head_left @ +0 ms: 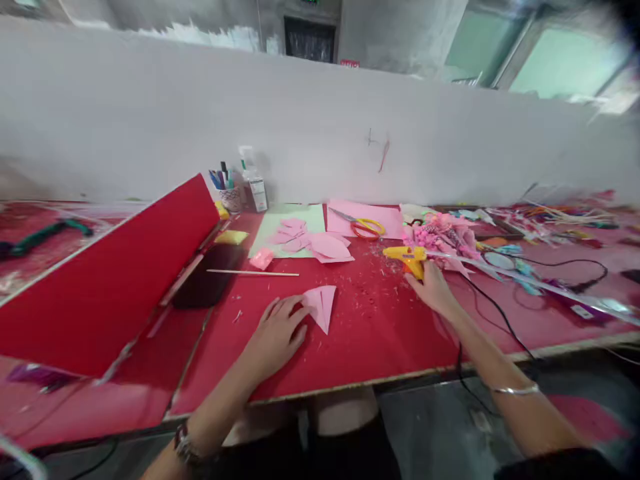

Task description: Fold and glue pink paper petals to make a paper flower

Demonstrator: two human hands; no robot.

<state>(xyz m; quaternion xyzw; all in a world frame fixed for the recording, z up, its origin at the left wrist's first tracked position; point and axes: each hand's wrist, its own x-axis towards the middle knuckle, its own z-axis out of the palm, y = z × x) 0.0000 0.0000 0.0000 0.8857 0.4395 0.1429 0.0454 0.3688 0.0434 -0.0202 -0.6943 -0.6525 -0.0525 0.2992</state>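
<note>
My left hand [278, 335] lies on the red tabletop with its fingers apart, the fingertips at the edge of a folded pink paper piece [323, 305]. The paper comes to a point toward me and shows creases. To the right, my right hand [434, 288] is wrapped around the handle of a yellow hot glue gun [406, 253], whose nozzle points left. A long clear glue stick [500, 270] runs out from its back to the right. Behind the folded piece, pink paper petals [327, 247] lie partly on a pale green sheet [265, 230].
Orange-and-yellow scissors [367, 228] rest on a pink sheet [340, 208]. A thin stick [253, 273] lies before a dark phone-like slab [203, 283]. A tilted red board [115, 280] stands left. A pen cup [230, 198] is at the back. Pink craft pieces [445, 233] and a black cord [495, 310] are right.
</note>
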